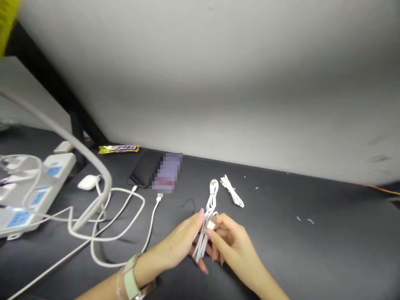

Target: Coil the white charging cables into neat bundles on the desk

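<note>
My left hand (184, 238), with a pale green watch band on its wrist, is closed around a bundled white charging cable (201, 246). From the right, the fingers of my right hand (229, 237) pinch the white plug end (211, 225) of that same cable. The bundle is folded into several long loops and tilts over the desk. Just beyond my fingers lies a tied white cable (213, 193). A further coiled white cable (232, 191) rests to its right. A thin dark tie (189, 203) lies left of them.
Two phones, one dark (142, 168) and one with a blurred screen (168, 173), are plugged into white cords. A power strip (59, 164), a white earbud case (88, 182) and tangled cords occupy the left. A yellow snack wrapper (118, 148) lies along the grey wall (250, 104). White scraps dot the dark desk (281, 258).
</note>
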